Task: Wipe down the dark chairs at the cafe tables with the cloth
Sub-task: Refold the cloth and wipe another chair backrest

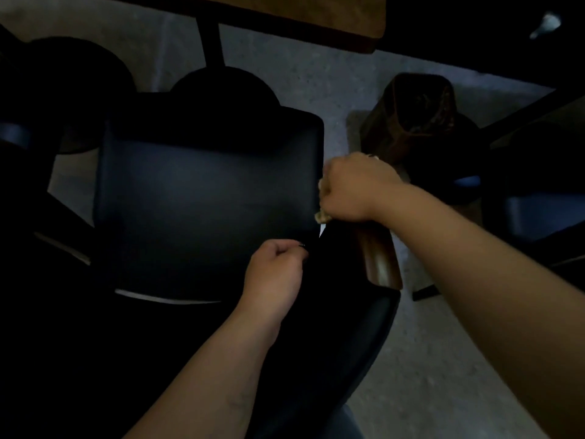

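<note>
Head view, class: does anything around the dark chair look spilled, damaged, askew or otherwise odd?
Nothing stands out. The right hand grips a pale cloth at the right edge of the dark chair, and the left hand rests curled against the chair near its back. No spill shows on the grey floor. The dim light hides fine marks.

Dim overall, underexposed, with blacks crushed so the chair seat (205,198) keeps only a faint bluish sheen at its middle. Brightest on the two forearms and on the grey floor (316,80), lit softly from above with no hard shadow edges. Slight motion blur on the right hand (351,188) and its pale cloth (323,217); left hand (275,270) sharper. Thin glints along chair edges at lower left. Wide-angle bending toward the corners, which fall off into near-black. Soft, grainy detail throughout.
</note>
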Available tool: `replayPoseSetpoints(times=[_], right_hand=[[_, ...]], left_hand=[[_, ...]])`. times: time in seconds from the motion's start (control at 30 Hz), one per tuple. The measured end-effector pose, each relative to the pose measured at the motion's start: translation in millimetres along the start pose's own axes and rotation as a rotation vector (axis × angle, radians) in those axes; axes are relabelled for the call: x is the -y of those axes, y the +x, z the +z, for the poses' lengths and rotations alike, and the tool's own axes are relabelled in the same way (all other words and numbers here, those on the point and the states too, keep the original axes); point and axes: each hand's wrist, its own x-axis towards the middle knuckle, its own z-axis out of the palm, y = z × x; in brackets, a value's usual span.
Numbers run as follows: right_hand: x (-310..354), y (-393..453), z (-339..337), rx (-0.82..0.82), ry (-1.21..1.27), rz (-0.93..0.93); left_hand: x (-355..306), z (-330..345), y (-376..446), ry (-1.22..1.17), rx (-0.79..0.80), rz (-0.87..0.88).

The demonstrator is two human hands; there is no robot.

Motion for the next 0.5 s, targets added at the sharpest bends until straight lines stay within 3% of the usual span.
replayPoseSetpoints(times=[0.1, 0.2, 0.33, 0.5], right_hand=[[2.0, -56.1, 22.7, -0.181, -0.007, -0.125], [2.4, -84.9, 38.3, -0.282, 0.357, -0.103], [-6.9, -38.8, 25.1, -0.250, 0.623, 0.143], [-15.7, -10.8, 23.0, -0.251, 0.645, 0.177]], left_hand=[[0.4, 0.3, -1.4, 0.002, 0.008, 0.005], [-0.4, 1.2, -3.3, 0.057, 0.012, 0.046], [-1.4, 7.9, -8.8, 0.268, 0.093, 0.156], [-5.6, 20.6, -5.5, 0.649, 0.255, 0.250]])
